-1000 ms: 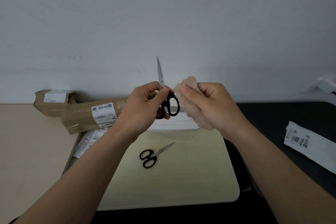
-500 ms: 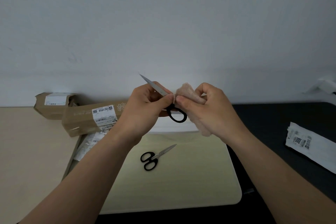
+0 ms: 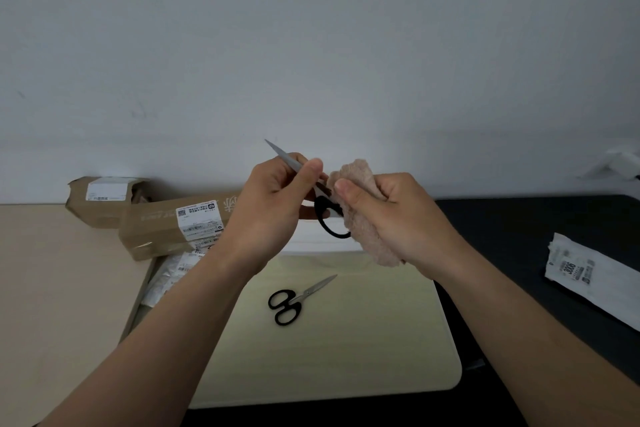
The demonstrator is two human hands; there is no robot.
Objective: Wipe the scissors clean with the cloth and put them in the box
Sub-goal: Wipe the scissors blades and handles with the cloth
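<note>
Grip of the left hand (image 3: 270, 208) is pinching the scissors (image 3: 289, 160) by their closed blades, with the thumb lying on top and the fingers curling beneath. The blade tip is pointing up and to the left, and the black handle loops are hanging down to the right, between the two hands. Grip of the right hand (image 3: 398, 218) is clutching a bunched beige cloth (image 3: 356, 180), the thumb pressing across its top. The cloth is touching the scissors at the handle end and covering part of the upper loop.

Both hands are hovering in the air above the far edge of a cream mat (image 3: 346, 374). Just behind and below them a white box (image 3: 311, 244) is showing only as a low pale edge, the rest being hidden by the hands; the scissors are sitting outside it.

A second pair of scissors (image 3: 302, 295) is lying flat on the mat, blades closed and pointing up to the right.

On the left, a long cardboard parcel (image 3: 152, 232) is lying in front of a smaller cardboard parcel (image 3: 83, 208), with plastic mailer bags (image 3: 162, 281) showing beneath its near edge. The table (image 3: 52, 288) is appearing light brown on the left and black on the right, where a white labelled bag (image 3: 595, 277) is lying well apart from the hands.
</note>
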